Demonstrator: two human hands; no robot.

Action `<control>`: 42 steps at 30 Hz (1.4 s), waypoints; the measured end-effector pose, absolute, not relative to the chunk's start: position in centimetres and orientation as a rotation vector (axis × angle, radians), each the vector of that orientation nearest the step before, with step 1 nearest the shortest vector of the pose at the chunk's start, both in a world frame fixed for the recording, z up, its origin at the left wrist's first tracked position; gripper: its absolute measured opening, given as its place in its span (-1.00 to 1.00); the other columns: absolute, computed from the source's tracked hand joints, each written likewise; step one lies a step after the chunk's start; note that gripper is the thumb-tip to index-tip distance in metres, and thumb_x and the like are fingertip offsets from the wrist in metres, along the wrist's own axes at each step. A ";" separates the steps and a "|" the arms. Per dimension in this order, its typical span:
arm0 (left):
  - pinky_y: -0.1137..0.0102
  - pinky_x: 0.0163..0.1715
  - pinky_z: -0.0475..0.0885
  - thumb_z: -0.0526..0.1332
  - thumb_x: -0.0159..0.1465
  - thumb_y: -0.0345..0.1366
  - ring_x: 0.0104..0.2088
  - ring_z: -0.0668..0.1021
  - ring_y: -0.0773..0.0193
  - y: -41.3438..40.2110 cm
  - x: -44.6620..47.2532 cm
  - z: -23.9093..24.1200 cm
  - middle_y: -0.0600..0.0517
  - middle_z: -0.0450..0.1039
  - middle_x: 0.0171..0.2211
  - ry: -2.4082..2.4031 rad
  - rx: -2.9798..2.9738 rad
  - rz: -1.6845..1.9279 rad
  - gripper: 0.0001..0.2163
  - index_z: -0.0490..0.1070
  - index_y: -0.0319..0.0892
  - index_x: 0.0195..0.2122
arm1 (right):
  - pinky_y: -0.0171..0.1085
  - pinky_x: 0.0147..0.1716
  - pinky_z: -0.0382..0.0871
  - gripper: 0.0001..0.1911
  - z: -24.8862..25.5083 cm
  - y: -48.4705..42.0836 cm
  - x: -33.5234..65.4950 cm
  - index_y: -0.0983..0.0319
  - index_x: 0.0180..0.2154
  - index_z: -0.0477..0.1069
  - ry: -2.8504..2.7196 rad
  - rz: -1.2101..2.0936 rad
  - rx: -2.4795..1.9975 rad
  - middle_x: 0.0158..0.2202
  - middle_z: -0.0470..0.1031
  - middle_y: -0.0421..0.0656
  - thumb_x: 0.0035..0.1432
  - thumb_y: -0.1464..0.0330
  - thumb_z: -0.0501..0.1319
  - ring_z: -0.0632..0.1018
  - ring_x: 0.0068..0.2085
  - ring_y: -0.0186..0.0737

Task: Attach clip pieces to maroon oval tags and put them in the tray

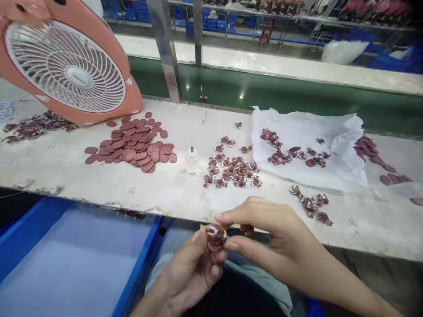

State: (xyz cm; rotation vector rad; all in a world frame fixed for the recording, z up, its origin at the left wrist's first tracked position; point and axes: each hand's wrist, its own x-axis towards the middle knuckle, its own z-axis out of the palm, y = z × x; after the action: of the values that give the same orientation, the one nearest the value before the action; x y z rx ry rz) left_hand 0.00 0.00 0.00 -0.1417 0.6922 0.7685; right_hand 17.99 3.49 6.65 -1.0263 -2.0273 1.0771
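My left hand [198, 268] pinches a small dark-red and white figure [216, 234] between thumb and fingers, just in front of the table edge. A reddish rim, perhaps a disc, shows along its lower side. My right hand [264, 233] reaches in from the right, its index finger and thumb at the figure's top and right side. Beyond the hands lies a cluster of similar small figures [236, 171]. To its left stands a small translucent bottle [192, 160] with a thin dark tip. Further left is a heap of oval reddish-brown discs [135, 143].
An orange fan [130, 83] stands at the back left. White paper [343, 165] carries more figures, with loose figures [310, 204] before it. Stacked discs [370, 152] lie at right. Behind the white table [158, 187] runs a green belt [274, 94]. A blue-framed bin [139, 259] sits at lower left.
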 end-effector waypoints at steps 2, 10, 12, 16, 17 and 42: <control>0.67 -0.67 0.42 0.52 -0.16 -0.22 -0.59 0.58 0.45 -0.1 0.0 0.1 0.15 0.54 -0.62 0.684 -0.128 0.773 -0.77 0.56 -0.18 -0.51 | -0.43 -0.22 0.31 -0.80 6.8 3.2 17.9 0.14 -0.10 0.46 -2.048 1.086 -1.019 -0.23 0.54 -0.34 0.21 0.39 0.29 0.47 -0.22 -0.45; 0.66 -0.64 0.46 0.51 -0.12 -0.25 -0.57 0.60 0.43 0.0 0.1 0.3 0.12 0.56 -0.59 0.680 -0.119 0.802 -0.81 0.56 -0.19 -0.54 | -0.43 -0.30 0.32 -0.75 6.7 3.3 17.4 0.08 -0.12 0.50 -2.022 1.087 -1.020 -0.33 0.55 -0.34 0.18 0.48 0.30 0.49 -0.29 -0.42; 0.67 -0.64 0.46 0.51 -0.13 -0.27 -0.57 0.60 0.44 0.1 0.1 0.4 0.11 0.56 -0.59 0.676 -0.131 0.799 -0.80 0.56 -0.21 -0.54 | -0.42 -0.32 0.33 -0.76 6.7 3.4 17.3 0.09 -0.14 0.51 -2.013 1.083 -1.009 -0.35 0.56 -0.32 0.18 0.50 0.30 0.49 -0.31 -0.40; 0.67 -0.65 0.45 0.53 -0.19 -0.28 -0.59 0.58 0.44 0.3 0.1 0.4 0.10 0.55 -0.61 0.693 -0.177 0.782 -0.77 0.56 -0.23 -0.54 | -0.41 -0.32 0.34 -0.77 6.5 3.5 17.2 0.11 -0.16 0.52 -1.997 1.086 -0.992 -0.36 0.56 -0.30 0.16 0.51 0.31 0.50 -0.32 -0.39; 0.67 -0.64 0.45 0.53 -0.20 -0.28 -0.59 0.58 0.44 0.3 0.1 0.3 0.10 0.55 -0.61 0.692 -0.189 0.781 -0.77 0.57 -0.23 -0.54 | -0.41 -0.32 0.34 -0.77 6.5 3.5 17.2 0.12 -0.16 0.52 -1.993 1.088 -0.990 -0.36 0.56 -0.30 0.15 0.51 0.31 0.50 -0.32 -0.39; 0.66 -0.77 0.29 0.49 -0.10 -0.10 -0.62 0.34 0.52 1.3 0.0 0.6 0.15 0.41 -0.48 0.886 0.316 1.157 -0.62 0.46 -0.17 -0.34 | -0.24 -0.36 0.37 -0.88 3.8 4.4 14.9 0.40 -0.22 0.44 -2.091 0.028 -0.795 -0.35 0.57 -0.07 0.18 0.61 0.21 0.51 -0.33 -0.23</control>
State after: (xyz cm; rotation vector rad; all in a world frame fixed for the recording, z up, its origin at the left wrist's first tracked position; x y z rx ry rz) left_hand 0.00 1.28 0.56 0.3163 0.8861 1.1566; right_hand 14.89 4.38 3.77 -0.7948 -2.0912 0.0279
